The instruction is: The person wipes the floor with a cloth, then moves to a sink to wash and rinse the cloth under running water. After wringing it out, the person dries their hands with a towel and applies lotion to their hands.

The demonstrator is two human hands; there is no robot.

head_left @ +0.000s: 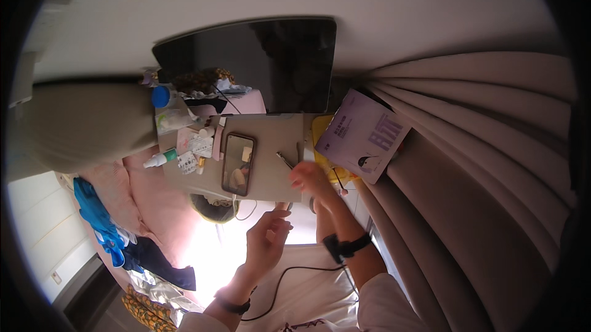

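Observation:
My left hand [266, 241] is raised just in front of the small table's near edge, its fingers loosely bent and apart, with nothing plainly in them. My right hand [314, 182] reaches over the table's near right corner, bent at the wrist; its fingers are blurred, and whether they hold anything cannot be told. Just beyond its fingertips lies a small slim metal tool [284, 160], too small to name surely. A phone [238, 164] in a dark case lies on the pale table [268, 178], left of my right hand.
A dark screen [295, 64] stands behind the table. Blister packs [198, 145], a green-and-white tube [161, 158] and a blue-capped container [161, 97] crowd the left side. A purple printed booklet or box [363, 135] leans at right by the curtain [474, 166]. A dark cable [277, 292] crosses my lap.

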